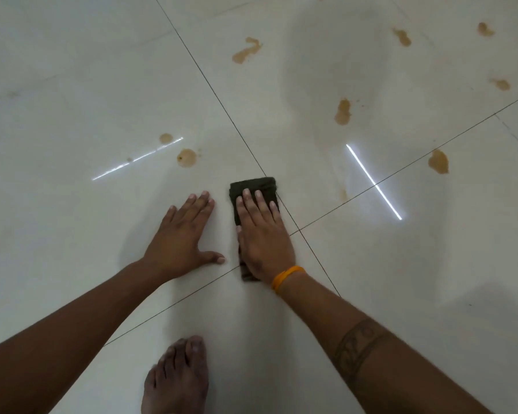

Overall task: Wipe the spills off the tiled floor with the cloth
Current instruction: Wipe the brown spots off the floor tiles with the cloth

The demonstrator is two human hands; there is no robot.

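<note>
Head view: two bare hands on a glossy pale tiled floor, no writing visible.

Folded dark cloth, soft and rectangular, lies under the right hand, whose straight fingers press flat on it over a thin grout line. Left hand rests beside it, palm down, fingers spread wide on bare tile. Brown irregular spills dot the floor beyond both hands. An orange band circles the right wrist.
</note>
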